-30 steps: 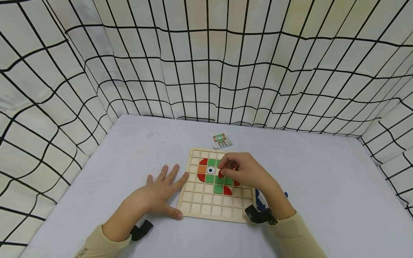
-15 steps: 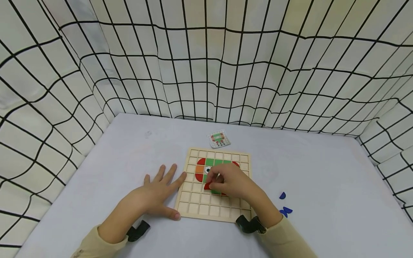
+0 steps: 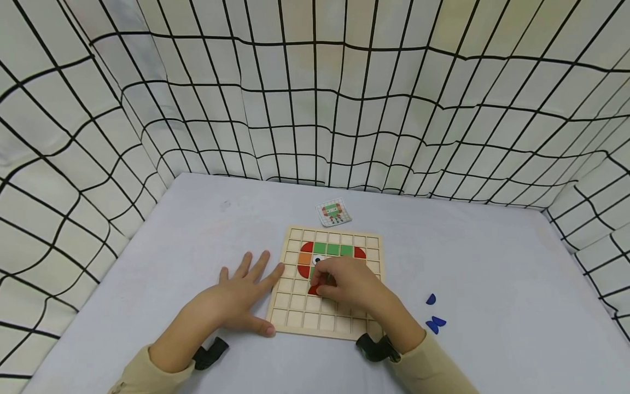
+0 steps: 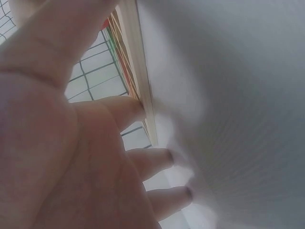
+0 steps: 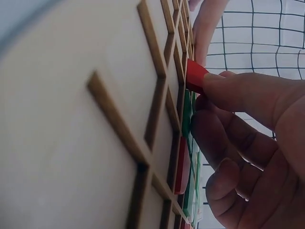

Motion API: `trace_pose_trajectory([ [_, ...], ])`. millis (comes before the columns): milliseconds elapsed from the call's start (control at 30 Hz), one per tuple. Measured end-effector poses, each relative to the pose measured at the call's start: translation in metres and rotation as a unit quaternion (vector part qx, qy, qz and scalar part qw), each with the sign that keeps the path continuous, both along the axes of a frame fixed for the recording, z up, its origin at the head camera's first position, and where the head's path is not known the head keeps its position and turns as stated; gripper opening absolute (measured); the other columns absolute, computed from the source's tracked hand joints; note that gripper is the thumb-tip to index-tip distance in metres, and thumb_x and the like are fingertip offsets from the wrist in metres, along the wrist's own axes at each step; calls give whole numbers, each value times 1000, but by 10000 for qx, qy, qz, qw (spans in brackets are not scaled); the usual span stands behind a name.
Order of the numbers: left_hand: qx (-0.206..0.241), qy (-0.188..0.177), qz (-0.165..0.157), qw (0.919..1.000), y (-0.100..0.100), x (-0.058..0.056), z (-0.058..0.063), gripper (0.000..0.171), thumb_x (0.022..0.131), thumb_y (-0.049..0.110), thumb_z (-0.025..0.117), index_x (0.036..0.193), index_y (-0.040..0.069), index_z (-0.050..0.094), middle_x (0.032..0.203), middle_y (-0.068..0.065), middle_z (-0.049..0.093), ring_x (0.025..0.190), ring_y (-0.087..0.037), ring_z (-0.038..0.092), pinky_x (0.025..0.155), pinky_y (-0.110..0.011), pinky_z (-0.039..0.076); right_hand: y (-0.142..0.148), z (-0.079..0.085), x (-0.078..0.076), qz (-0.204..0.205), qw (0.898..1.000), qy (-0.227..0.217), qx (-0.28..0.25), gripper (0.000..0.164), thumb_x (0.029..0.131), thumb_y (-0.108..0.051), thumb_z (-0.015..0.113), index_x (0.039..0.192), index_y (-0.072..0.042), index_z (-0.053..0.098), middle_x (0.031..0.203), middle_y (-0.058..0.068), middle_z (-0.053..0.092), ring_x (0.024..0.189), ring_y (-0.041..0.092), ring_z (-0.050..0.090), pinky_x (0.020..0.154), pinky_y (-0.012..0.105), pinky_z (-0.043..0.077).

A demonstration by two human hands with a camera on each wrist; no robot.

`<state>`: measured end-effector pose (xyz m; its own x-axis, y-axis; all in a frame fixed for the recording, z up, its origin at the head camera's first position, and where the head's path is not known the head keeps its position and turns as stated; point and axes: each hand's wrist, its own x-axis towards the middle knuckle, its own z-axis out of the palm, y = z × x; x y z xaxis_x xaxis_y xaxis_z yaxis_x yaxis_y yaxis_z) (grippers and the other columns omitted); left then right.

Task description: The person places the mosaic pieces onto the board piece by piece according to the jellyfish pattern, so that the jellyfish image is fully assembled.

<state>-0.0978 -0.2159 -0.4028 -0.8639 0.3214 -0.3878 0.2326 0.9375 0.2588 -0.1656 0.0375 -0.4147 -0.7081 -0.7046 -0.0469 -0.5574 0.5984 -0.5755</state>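
Note:
My right hand (image 3: 348, 282) pinches a red quarter-circle tile (image 5: 194, 76) between thumb and forefinger, low over a grid cell of the wooden board (image 3: 305, 320). In the head view that tile shows just left of the fingertips. On the board, red corner tiles, green square tiles (image 3: 333, 249), an orange tile (image 3: 304, 258) and an eye tile (image 3: 317, 259) form a pattern, partly hidden by my right hand. My left hand (image 3: 241, 298) lies with fingers spread at the board's left side, forefinger and thumb at its edge.
A small pattern card (image 3: 333, 212) lies behind the board on the white table (image 3: 492, 273). Several blue tiles (image 3: 431, 299) lie to the right of the board. A black-lined net (image 3: 315, 109) hangs around the table's back and sides.
My right hand has moved left and toward the front with the red tile, from over the pattern's right part to a cell below its left part. My left hand keeps its place at the board.

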Motion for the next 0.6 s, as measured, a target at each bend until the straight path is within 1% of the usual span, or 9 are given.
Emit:
trace_pose_trajectory([
  [233,-10,28,-16,10000,0,0,-1,119,67,70,78,160,21,22,167,-19,2,149,-53,0,102,-84,12,-2,-1,2,-65,9996,126,227,12,87,-20,77,89,-28,69,87,-17,61,81,6,57,74,24,48],
  [333,-29,33,-22,10000,0,0,-1,119,67,70,78,160,21,22,167,-19,2,149,-53,0,102,-84,12,-1,-1,3,-81,9993,154,330,10,87,-22,78,93,-27,71,92,-14,61,79,7,55,71,24,47],
  [467,-23,12,-3,10000,0,-1,-2,119,67,70,78,160,22,22,167,-18,2,150,-52,0,102,-83,11,0,-2,3,-93,9992,50,373,10,88,-23,77,97,-27,74,94,-12,59,72,6,53,67,23,46],
  [600,-20,-10,-5,10000,0,-1,-2,119,67,70,77,161,22,22,167,-18,2,149,-52,-1,102,-83,11,1,-2,3,-115,9992,-4,393,11,88,-24,77,98,-28,74,95,-10,60,73,7,53,67,24,47],
])
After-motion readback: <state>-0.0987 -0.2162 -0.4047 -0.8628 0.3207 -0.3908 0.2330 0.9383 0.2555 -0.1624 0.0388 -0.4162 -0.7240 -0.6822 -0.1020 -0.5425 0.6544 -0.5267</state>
